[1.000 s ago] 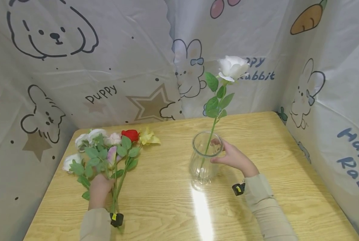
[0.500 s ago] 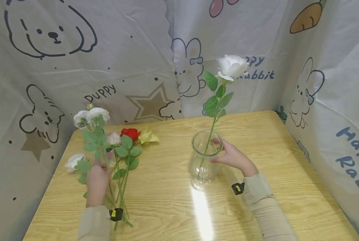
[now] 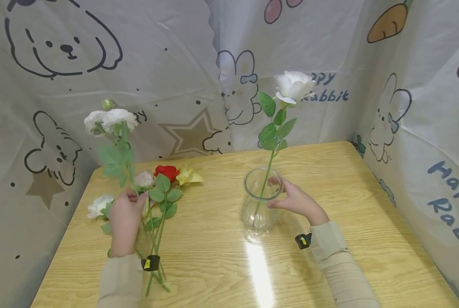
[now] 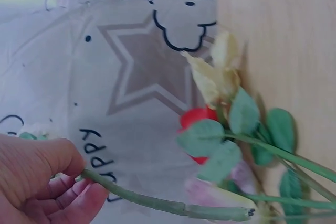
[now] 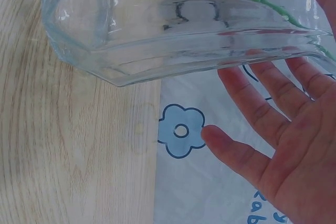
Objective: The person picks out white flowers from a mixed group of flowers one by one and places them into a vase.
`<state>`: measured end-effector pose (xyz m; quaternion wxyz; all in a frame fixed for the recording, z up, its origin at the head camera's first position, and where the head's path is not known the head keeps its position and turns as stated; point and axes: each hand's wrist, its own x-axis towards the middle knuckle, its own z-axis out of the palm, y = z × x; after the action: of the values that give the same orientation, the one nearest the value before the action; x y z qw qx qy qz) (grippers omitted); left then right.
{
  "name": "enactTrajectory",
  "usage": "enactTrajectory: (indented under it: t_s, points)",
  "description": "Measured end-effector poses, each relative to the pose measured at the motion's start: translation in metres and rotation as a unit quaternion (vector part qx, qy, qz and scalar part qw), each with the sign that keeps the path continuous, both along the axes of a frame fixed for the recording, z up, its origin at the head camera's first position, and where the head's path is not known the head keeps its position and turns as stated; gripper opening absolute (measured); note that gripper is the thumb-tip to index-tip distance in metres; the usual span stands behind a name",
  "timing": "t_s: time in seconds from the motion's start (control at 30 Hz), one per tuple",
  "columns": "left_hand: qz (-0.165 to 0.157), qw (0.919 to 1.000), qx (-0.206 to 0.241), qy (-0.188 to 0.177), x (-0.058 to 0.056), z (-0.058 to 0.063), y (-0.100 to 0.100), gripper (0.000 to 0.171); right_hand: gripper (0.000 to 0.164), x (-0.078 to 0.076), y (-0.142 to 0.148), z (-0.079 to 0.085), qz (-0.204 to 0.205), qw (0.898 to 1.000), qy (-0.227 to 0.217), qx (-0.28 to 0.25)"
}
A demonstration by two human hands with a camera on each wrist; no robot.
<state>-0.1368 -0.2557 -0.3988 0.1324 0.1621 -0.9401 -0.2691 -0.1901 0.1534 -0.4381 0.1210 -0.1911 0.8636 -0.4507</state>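
Observation:
My left hand (image 3: 126, 220) pinches the green stem (image 4: 157, 201) of a spray of white flowers (image 3: 114, 120) between thumb and fingers. Two white blooms and a bud stand above the hand, over the table; in the left wrist view the stem's cut end points right. My right hand (image 3: 302, 203) holds the neck of a clear glass vase (image 3: 248, 214), thumb on the near side and fingers behind. Seen from the right wrist, the fingertips (image 5: 228, 77) touch the glass and the little finger is off it. One white rose (image 3: 294, 87) leans to the right in the vase.
Beside my left hand lie a red rose (image 3: 168, 173), a yellow flower (image 3: 189, 176), a pale pink flower (image 3: 144, 179) and another white flower (image 3: 99, 206). A pink-purple bloom (image 4: 218, 198) lies among crossed stems. Printed cloth (image 3: 168, 64) hangs behind the wooden table (image 3: 206, 265).
My left hand has lifted the spray of white flowers up out of the bunch, and its stem has left the others on the table. The right hand and vase have stayed put.

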Motion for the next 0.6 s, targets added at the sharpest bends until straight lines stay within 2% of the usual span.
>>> enactTrajectory:
  t_s: [0.2,0.5,0.6]
  points:
    - [0.013,0.9988,0.008,0.046,-0.007,0.013,0.010,0.027,0.079,0.000,0.000,0.000,0.000,1.000,-0.004,0.004]
    - [0.014,0.9968,0.032,0.072,-0.014,0.033,0.026,0.031,0.077,0.001,0.000,0.000,-0.004,1.000,-0.007,0.007]
    - [0.009,0.9950,0.037,0.093,-0.016,0.038,0.031,0.029,0.077,0.001,0.000,0.001,-0.003,1.000,-0.006,0.006]
